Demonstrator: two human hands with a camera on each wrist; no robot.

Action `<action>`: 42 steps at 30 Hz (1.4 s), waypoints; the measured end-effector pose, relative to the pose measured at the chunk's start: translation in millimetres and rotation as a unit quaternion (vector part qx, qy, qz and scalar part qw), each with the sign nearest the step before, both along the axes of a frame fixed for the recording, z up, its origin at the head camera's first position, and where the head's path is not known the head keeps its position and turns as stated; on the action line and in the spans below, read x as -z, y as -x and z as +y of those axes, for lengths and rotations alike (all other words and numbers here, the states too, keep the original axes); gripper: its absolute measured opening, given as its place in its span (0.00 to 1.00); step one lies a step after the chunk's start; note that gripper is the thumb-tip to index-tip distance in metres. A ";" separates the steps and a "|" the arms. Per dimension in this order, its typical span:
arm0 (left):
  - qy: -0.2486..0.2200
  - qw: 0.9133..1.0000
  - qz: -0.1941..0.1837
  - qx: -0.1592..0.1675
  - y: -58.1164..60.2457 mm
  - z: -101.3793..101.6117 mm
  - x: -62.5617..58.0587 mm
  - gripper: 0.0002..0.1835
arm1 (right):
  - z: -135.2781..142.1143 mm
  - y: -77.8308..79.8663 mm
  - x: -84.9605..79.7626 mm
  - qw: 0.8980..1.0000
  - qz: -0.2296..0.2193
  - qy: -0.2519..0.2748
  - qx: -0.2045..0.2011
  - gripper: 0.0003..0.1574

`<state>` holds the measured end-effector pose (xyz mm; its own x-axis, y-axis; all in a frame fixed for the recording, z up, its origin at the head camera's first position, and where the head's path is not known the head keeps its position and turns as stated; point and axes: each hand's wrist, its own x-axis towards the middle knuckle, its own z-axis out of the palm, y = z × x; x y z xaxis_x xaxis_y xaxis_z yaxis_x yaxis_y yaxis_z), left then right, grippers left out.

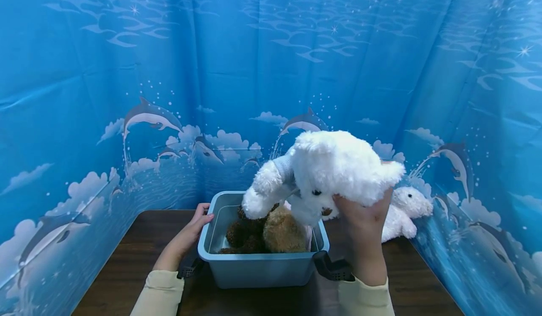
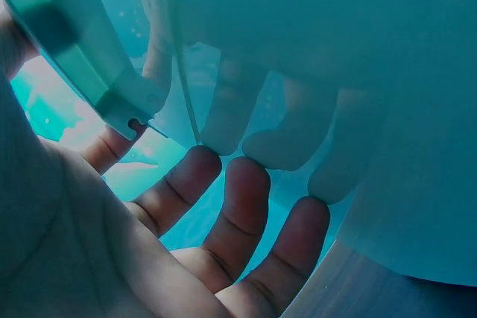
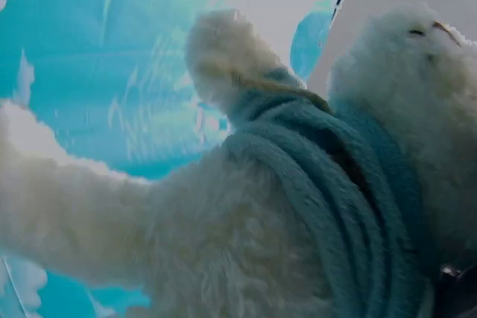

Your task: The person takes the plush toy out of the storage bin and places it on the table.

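Observation:
A light-blue plastic bin [image 1: 258, 271] stands on the table. My left hand [image 1: 188, 238] holds its left rim, thumb over the edge; in the left wrist view the fingertips [image 2: 246, 180] touch the outer wall. My right hand [image 1: 366, 217] grips a white teddy bear [image 1: 343, 165] near its head, tilted over the bin's right side. A grey-blue garment [image 3: 313, 161] wraps the bear's body in the right wrist view, where the hand itself is hidden. Inside the bin lie a dark brown plush toy [image 1: 243, 236] and a tan plush toy [image 1: 282, 231], partly covered by the bear.
Another white plush toy [image 1: 408, 208] with a dark eye sits on the table's right side, partly behind my right arm. The dark wooden table [image 1: 114, 273] extends on both sides of the bin. A blue curtain [image 1: 224, 71] printed with dolphins surrounds the table's back and sides.

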<state>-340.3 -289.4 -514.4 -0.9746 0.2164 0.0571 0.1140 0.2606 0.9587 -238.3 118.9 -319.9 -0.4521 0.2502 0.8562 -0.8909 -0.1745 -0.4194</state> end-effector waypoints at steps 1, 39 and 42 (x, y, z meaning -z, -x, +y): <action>-0.001 1.000 0.002 0.001 0.1 0.1 -0.3 0.31 | 1.9 2.3 -0.9 0.999 0.017 0.001 0.032 0.53; 0.005 1.000 0.002 -0.014 0.4 0.0 2.3 0.32 | 19.5 44.7 24.7 0.895 -0.244 -0.218 0.303 0.46; 0.006 1.000 0.005 -0.012 0.4 1.7 1.7 0.32 | 18.6 47.2 29.8 0.896 -0.242 -0.197 0.317 0.43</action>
<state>-340.7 -287.7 -516.1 -0.9791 0.1928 0.0652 0.1176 0.2744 0.9544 -285.5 137.5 -349.6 -0.6683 0.3099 0.6763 -0.4561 0.5475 -0.7016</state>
